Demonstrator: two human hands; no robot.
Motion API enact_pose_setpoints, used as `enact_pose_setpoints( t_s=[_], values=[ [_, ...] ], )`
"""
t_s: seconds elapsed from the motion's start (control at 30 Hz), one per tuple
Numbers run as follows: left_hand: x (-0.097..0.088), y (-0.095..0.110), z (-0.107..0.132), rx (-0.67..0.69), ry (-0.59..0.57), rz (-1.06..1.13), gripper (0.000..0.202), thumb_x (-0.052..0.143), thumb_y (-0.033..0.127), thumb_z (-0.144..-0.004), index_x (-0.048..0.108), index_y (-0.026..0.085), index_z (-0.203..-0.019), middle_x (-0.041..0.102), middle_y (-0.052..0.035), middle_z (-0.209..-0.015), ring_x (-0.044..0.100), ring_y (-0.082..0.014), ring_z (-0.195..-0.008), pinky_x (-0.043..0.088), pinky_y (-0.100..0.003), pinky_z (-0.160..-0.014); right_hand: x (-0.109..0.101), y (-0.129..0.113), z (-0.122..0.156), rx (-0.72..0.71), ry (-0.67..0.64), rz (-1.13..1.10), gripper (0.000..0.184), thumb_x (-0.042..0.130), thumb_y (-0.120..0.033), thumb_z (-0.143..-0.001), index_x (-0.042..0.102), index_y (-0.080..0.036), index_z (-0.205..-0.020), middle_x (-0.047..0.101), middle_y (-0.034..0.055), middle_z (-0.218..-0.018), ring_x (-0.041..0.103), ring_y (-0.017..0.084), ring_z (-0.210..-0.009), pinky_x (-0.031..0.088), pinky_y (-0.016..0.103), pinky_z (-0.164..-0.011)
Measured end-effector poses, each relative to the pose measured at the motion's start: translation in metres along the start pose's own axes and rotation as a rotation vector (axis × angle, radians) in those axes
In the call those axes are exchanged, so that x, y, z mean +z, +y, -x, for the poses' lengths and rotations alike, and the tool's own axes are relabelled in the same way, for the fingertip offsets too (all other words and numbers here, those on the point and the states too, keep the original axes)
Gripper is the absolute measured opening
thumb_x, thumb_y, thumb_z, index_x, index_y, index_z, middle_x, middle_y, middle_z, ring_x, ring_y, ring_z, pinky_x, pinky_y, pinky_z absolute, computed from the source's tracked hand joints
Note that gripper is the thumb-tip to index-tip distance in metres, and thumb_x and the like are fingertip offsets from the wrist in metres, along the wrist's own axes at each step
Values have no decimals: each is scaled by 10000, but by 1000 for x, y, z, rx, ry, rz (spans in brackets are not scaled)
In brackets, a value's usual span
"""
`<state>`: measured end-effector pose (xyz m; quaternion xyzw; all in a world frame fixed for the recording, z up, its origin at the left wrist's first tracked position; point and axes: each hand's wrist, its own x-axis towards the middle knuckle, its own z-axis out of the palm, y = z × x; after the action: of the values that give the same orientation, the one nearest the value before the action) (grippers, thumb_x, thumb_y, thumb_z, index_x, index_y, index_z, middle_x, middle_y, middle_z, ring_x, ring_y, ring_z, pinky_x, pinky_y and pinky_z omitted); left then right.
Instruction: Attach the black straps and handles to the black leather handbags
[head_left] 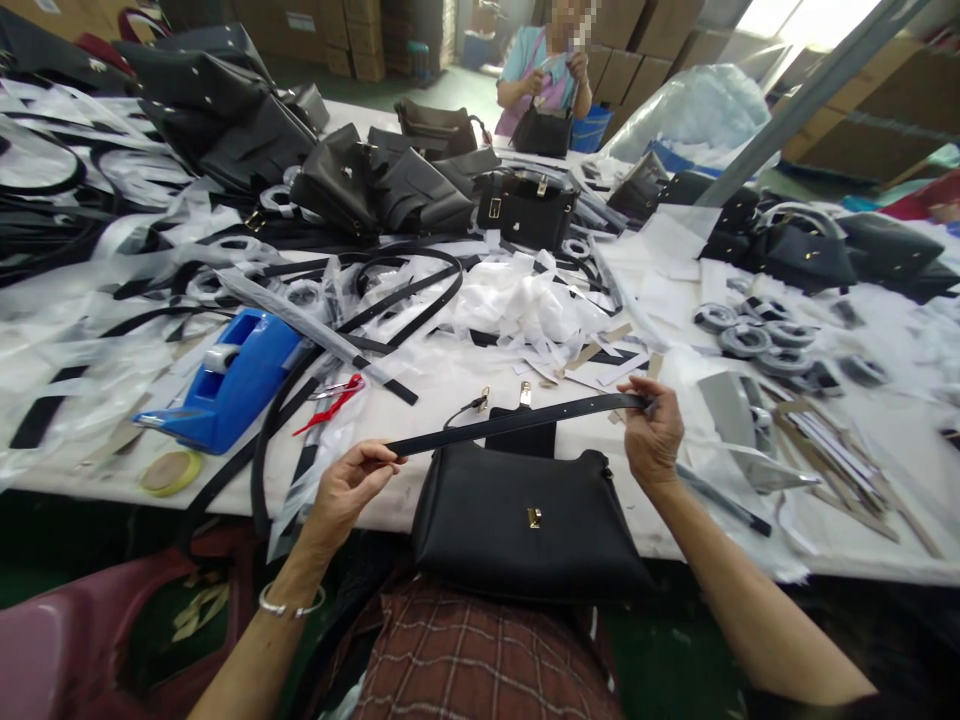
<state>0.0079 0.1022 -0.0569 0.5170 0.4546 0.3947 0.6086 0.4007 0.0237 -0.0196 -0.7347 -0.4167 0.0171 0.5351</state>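
A black leather strap [517, 422] is stretched between my two hands, above a black handbag. My left hand [350, 492] pinches its left end between thumb and fingers. At the other end, my right hand [654, 428] grips the strap, which rises slightly toward that side and shows small holes. The handbag [525, 525] rests at the table's front edge against my lap, with a gold clasp [533, 518] on its front. Its flap [523, 430] lies back on the table behind the strap, and a gold fitting [526, 393] shows at the flap's end.
A blue tape dispenser [232, 385], a yellow tape roll [171, 471] and red-handled scissors [330, 405] lie to the left. Wrapping scraps [525, 300] and black bags [525, 210] cover the far side. On the right is another dispenser [739, 425]. A person [544, 75] stands opposite, handling a bag.
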Motion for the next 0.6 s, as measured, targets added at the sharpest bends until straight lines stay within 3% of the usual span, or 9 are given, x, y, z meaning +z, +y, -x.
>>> enact_pose_setpoints(
  t_s=[0.2,0.33,0.43,0.5,0.6],
  values=[
    [2,-14,0,-79,7,99,229,735,364,-786,668,161,-869,706,-25,-759,662,-165,-748,497,-271,-767,0,-9,3,-66,137,-170,221,559,-259,-858,619,-198,-1061,658,36,-887,631,197,-886,464,392,-882],
    [15,-15,5,-155,-35,164,251,759,362,-764,642,154,-844,690,-19,-708,647,-155,-708,485,-263,-729,2,-4,5,-27,174,-287,227,551,-275,-852,627,-201,-1053,662,33,-880,632,191,-869,459,388,-885],
    [29,-10,5,-149,-61,220,247,767,319,-752,620,165,-876,661,10,-712,630,-129,-683,479,-244,-706,-2,9,1,5,198,-242,245,518,-300,-867,620,-200,-1067,665,41,-881,634,198,-862,473,392,-874],
    [38,-4,1,-140,-66,240,296,769,284,-744,611,179,-971,623,41,-718,620,-112,-659,475,-230,-681,-9,21,-6,51,104,-52,281,504,-311,-864,618,-200,-1095,675,64,-943,636,226,-904,476,430,-895],
    [50,5,-7,-163,-97,202,353,752,270,-747,601,167,-1049,602,45,-725,608,-103,-635,459,-214,-622,-25,28,-21,95,-181,347,499,597,-297,-768,566,-164,-1248,644,144,-1165,594,324,-1094,431,532,-986]
  ],
)
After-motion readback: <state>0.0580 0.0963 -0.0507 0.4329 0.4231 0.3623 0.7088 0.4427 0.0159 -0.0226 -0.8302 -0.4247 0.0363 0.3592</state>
